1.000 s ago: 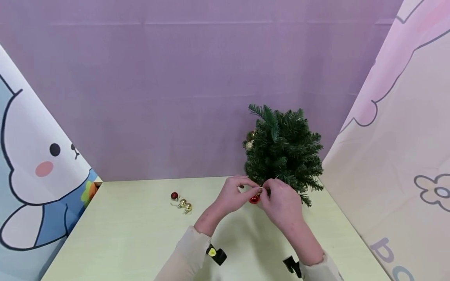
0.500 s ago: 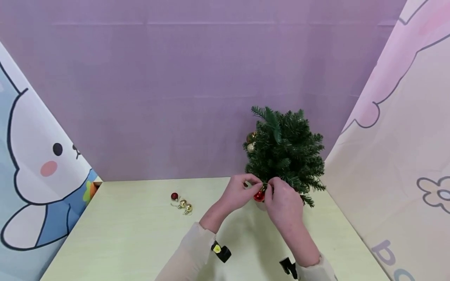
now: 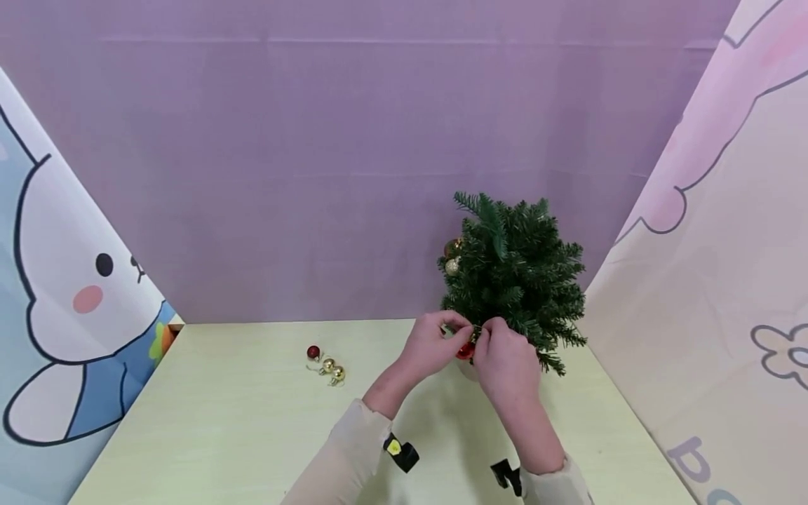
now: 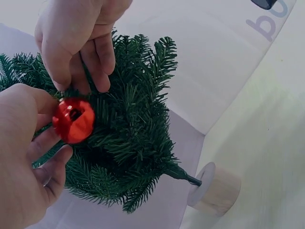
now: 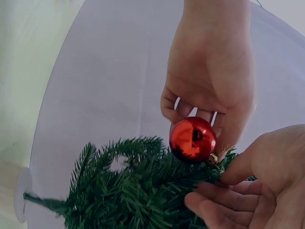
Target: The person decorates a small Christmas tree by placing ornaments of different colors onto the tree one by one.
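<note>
A shiny red Christmas bauble hangs between my hands, in front of the lower branches of a small green Christmas tree. My left hand pinches the thin gold string at the bauble's top with thumb and forefinger. The right hand pinches the same string from the other side. In the left wrist view the bauble is close against the needles. The right wrist view shows its gold cap and string beside the right fingertips. Whether the string loops round a twig is hidden by the fingers.
Left on the table lie a dark red bauble and two gold baubles. Gold ornaments hang on the tree's left side. The tree has a round wooden base. Printed cloths and a purple backdrop surround the table.
Both hands and the red bauble have moved slightly right and up towards the tree. The string showed stretched between the fingertips half a second ago; now the fingertips are a little closer.
</note>
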`<action>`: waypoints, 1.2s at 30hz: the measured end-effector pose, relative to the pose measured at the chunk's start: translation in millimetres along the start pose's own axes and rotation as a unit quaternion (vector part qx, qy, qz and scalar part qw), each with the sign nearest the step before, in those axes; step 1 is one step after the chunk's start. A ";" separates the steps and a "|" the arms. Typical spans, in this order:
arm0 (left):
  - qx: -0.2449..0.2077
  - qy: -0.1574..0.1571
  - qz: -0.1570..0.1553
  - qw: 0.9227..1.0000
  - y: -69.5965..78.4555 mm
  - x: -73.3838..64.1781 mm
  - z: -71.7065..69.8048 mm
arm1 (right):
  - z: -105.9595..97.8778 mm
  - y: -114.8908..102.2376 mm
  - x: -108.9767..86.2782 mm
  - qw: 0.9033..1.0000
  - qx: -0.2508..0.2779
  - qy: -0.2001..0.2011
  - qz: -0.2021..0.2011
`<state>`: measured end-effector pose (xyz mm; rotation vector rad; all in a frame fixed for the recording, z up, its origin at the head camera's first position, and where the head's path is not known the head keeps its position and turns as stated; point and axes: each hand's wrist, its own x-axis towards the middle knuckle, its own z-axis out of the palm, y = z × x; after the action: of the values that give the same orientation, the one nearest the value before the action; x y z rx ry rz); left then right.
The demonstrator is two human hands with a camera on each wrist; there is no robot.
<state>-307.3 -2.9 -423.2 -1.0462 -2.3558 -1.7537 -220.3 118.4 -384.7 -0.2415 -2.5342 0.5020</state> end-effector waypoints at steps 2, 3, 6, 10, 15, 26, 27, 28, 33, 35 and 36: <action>-0.006 0.005 -0.005 1.000 -0.6 0.4 -0.2 | 0.2 -1.7 1.2 1.000 -0.004 -0.012 0.007; -0.010 0.007 -0.006 1.000 -1.3 0.6 -0.2 | 0.6 -2.4 1.7 1.000 -0.007 -0.017 0.010; -0.031 0.015 -0.009 0.999 -4.3 1.3 -0.2 | 2.6 -3.7 3.2 1.000 -0.007 -0.020 0.015; -0.055 0.023 -0.010 0.998 -9.2 2.6 -1.0 | 4.6 -6.4 4.2 0.999 -0.007 -0.029 0.021; -0.056 0.029 -0.017 0.998 -16.1 4.3 -3.5 | 10.0 -11.9 6.3 0.999 -0.011 -0.036 0.016; -0.057 0.052 -0.058 0.995 -37.1 -3.6 -10.2 | 22.1 -25.8 13.3 0.998 -0.025 -0.062 0.017; -0.054 0.053 -0.062 0.995 -39.1 -4.4 -10.9 | 22.8 -26.8 13.5 0.997 -0.027 -0.066 0.016; -0.049 0.053 -0.062 0.995 -41.3 -4.9 -11.8 | 23.1 -27.9 13.5 0.997 -0.029 -0.071 0.016; -0.033 0.047 -0.058 0.997 -49.9 -9.9 -17.4 | 15.8 -38.0 6.4 0.997 -0.032 -0.076 0.004; -0.032 0.042 -0.057 0.997 -50.4 -12.4 -19.1 | 1.9 -43.4 2.2 0.998 -0.019 -0.053 -0.011; -0.030 0.042 -0.058 0.997 -50.3 -13.3 -19.9 | -7.5 -46.2 0.7 0.999 -0.007 -0.038 -0.022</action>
<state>-330.4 -33.7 -463.5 -0.8396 -2.3709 -1.8792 -219.9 78.6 -360.0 -0.1748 -2.6109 0.4844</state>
